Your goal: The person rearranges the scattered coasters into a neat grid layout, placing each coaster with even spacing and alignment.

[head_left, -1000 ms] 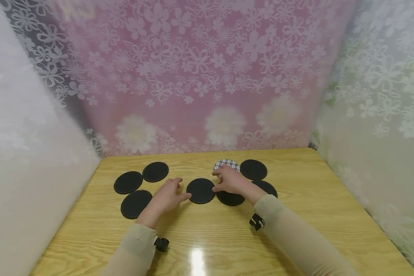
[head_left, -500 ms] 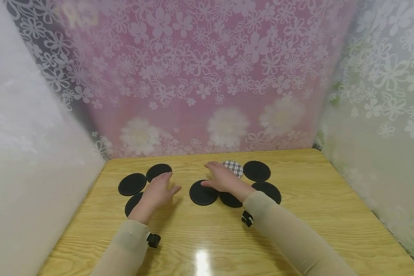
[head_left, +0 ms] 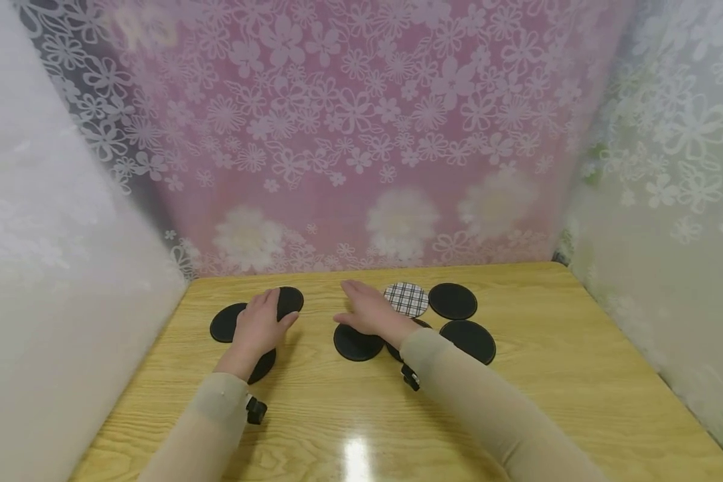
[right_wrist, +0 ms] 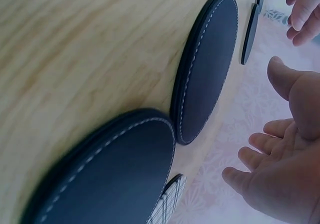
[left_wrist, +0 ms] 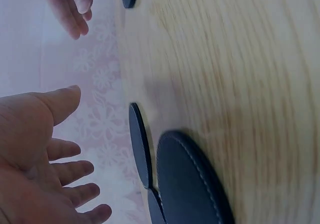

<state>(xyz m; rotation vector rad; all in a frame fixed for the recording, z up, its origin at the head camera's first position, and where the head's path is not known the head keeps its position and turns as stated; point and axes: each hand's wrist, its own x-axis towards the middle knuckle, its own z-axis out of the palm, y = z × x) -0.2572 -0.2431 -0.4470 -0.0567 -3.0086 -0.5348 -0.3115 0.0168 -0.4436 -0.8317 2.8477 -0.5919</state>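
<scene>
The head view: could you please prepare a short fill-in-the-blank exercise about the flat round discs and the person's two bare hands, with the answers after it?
1. Counting the flat round white-and-black checked disc, the head view shows ____ discs in all.
2. The separate group at the person's bare left hand has ____ flat round black discs.
3. In the head view, the disc directly right of the checked one is coloured ____.
4. The person's bare right hand holds ____.

Missing words: eight; three; black; nothing.

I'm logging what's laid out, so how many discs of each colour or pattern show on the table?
Plain black discs: 7, some partly hidden
Black-and-white plaid disc: 1
Total: 8
</scene>
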